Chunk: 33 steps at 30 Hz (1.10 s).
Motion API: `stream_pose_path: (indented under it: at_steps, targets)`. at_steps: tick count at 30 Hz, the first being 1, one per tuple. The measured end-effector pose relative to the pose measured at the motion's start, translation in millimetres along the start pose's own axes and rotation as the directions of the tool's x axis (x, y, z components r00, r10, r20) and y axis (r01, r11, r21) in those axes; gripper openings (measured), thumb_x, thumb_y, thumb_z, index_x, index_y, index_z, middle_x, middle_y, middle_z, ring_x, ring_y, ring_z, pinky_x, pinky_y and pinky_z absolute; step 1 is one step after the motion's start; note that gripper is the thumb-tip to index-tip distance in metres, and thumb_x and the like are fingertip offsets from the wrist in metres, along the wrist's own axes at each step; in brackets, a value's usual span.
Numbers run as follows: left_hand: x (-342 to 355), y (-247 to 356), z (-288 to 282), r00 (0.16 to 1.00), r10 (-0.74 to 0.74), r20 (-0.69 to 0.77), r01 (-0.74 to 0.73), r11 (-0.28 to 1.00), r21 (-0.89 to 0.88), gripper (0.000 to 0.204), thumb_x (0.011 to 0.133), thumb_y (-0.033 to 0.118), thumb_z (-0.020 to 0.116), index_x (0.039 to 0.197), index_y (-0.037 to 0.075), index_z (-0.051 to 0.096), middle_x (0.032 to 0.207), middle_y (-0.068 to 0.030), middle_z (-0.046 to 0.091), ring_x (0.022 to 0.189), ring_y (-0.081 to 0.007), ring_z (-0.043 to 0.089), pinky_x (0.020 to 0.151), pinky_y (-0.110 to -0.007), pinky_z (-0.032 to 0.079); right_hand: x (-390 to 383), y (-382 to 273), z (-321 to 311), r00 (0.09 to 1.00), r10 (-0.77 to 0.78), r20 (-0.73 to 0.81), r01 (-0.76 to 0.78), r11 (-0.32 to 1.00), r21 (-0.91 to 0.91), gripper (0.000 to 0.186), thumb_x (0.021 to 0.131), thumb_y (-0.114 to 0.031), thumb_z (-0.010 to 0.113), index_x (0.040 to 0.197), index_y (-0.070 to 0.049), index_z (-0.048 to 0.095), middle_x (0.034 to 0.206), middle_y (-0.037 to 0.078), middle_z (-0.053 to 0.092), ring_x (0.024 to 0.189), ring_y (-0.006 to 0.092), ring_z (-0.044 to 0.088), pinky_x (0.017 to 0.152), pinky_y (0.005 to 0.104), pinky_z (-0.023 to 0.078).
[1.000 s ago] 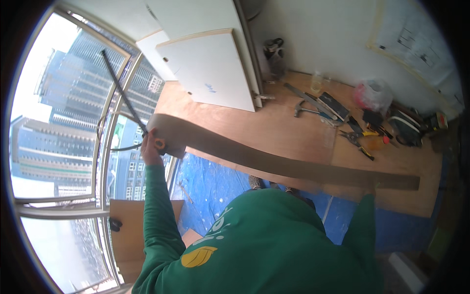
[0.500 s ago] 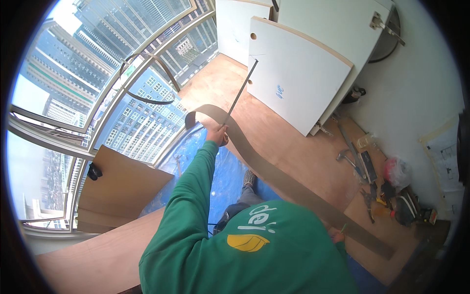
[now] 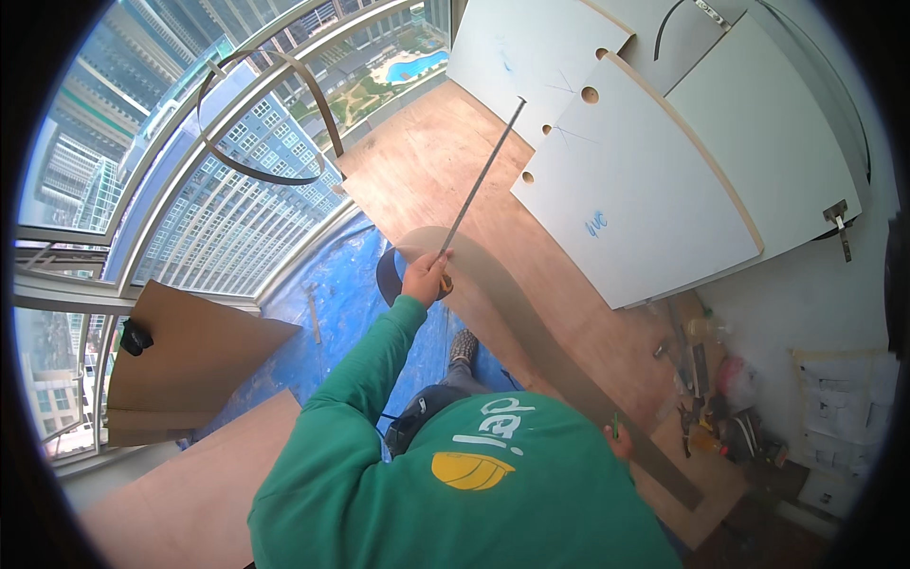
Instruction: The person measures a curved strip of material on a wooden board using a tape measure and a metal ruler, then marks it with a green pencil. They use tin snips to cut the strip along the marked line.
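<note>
My left hand is closed around an orange and black tape measure, its long blade extended up toward the white panels, over a long grey-brown strip. The strip curls by this hand and runs diagonally down to the right across plywood. My right hand, low on the right beside my body and partly hidden by it, grips a thin green stick, possibly a pencil, near the strip's lower end.
White panels lean at the back right. Tools and a plastic bag lie by the right wall. A cardboard sheet stands by the window. Blue plastic sheeting covers floor around my foot. A looped band is at the window.
The view has swung, bringing the white panels nearer. The tape blade, earlier angled up-left toward the window, now points up-right toward the panels. The strip's left end has curled under my left hand.
</note>
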State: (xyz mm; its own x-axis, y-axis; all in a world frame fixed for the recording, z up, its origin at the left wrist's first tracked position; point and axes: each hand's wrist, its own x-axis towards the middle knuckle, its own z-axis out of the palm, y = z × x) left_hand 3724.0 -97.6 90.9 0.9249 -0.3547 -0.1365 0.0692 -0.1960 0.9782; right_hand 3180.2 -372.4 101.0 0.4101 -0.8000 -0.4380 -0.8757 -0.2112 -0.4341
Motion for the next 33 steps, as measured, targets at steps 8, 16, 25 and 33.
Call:
stream_pose_path:
  at_steps: [8, 16, 25, 33]
  targets:
    - [-38.0, 108.9, 11.3, 0.917, 0.044, 0.397, -0.066, 0.997, 0.043, 0.026, 0.105, 0.014, 0.056, 0.125, 0.008, 0.071, 0.093, -0.0054, 0.065, 0.078, -0.0114, 0.061, 0.071, -0.030, 0.051, 47.9, -121.4, 43.6, 0.961, -0.210, 0.177, 0.235, 0.963, -0.130, 0.106, 0.070, -0.042, 0.090, 0.153, -0.003, 0.038, 0.145, 0.023, 0.042, 0.123, 0.0406, 0.058, 0.101, 0.0476, 0.051]
    - [-9.0, 105.2, 23.6, 0.886, -0.068, 0.458, 0.050, 0.997, 0.050, 0.028, 0.107, 0.022, 0.054, 0.124, 0.008, 0.071, 0.083, -0.0038, 0.064, 0.072, -0.0108, 0.059, 0.067, -0.029, 0.051, 86.5, -123.6, 90.9, 0.968, -0.086, 0.234, 0.169, 0.918, -0.360, 0.116, 0.066, -0.038, 0.094, 0.156, -0.004, 0.030, 0.148, 0.022, 0.036, 0.125, 0.0413, 0.057, 0.102, 0.0467, 0.053]
    - [19.3, 39.3, -11.5, 0.936, -0.187, 0.299, 0.147, 0.978, 0.150, 0.030, 0.103, 0.026, 0.058, 0.120, 0.007, 0.074, 0.090, -0.0034, 0.068, 0.083, -0.0112, 0.060, 0.077, -0.029, 0.051, 88.7, -94.8, 113.9, 0.987, -0.033, 0.157, 0.092, 0.917, -0.388, 0.101, 0.075, -0.029, 0.089, 0.154, -0.005, 0.032, 0.144, 0.021, 0.041, 0.121, 0.0420, 0.060, 0.100, 0.0491, 0.054]
    - [21.4, 29.2, -13.1, 0.969, -0.159, 0.187, 0.145, 0.985, 0.088, 0.031, 0.104, 0.026, 0.057, 0.120, 0.006, 0.073, 0.095, -0.0036, 0.070, 0.086, -0.0123, 0.063, 0.078, -0.029, 0.053, 84.6, -105.9, 95.4, 0.974, -0.070, 0.217, 0.159, 0.889, -0.429, 0.097, 0.076, -0.029, 0.087, 0.153, -0.006, 0.034, 0.144, 0.021, 0.041, 0.121, 0.0427, 0.059, 0.099, 0.0488, 0.054]
